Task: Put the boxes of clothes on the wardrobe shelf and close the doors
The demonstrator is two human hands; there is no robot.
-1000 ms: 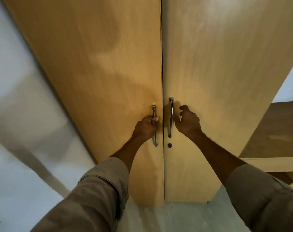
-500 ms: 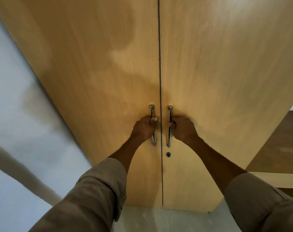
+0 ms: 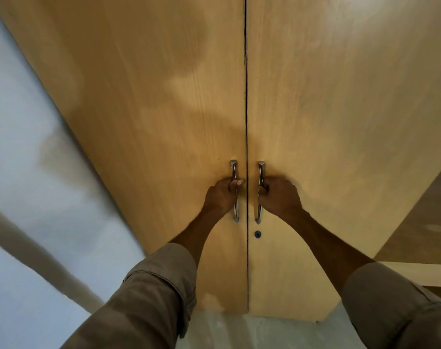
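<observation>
Head view: my left grip (image 3: 220, 196) and right grip (image 3: 279, 196) are wrapped around the handles, the wardrobe doors (image 3: 315, 109) have just met at the seam, so closing looks done.

Warm dim light, soft shadows on doors (image 3: 148, 122), wide-angle edge distortion

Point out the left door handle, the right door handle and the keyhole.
left door handle (image 3: 233, 170): head view, on the bare metal bar above the left hand (image 3: 220, 195).
right door handle (image 3: 261, 170): head view, on the bar above the right hand (image 3: 279, 195).
keyhole (image 3: 257, 234): head view, on its dark centre.
</observation>
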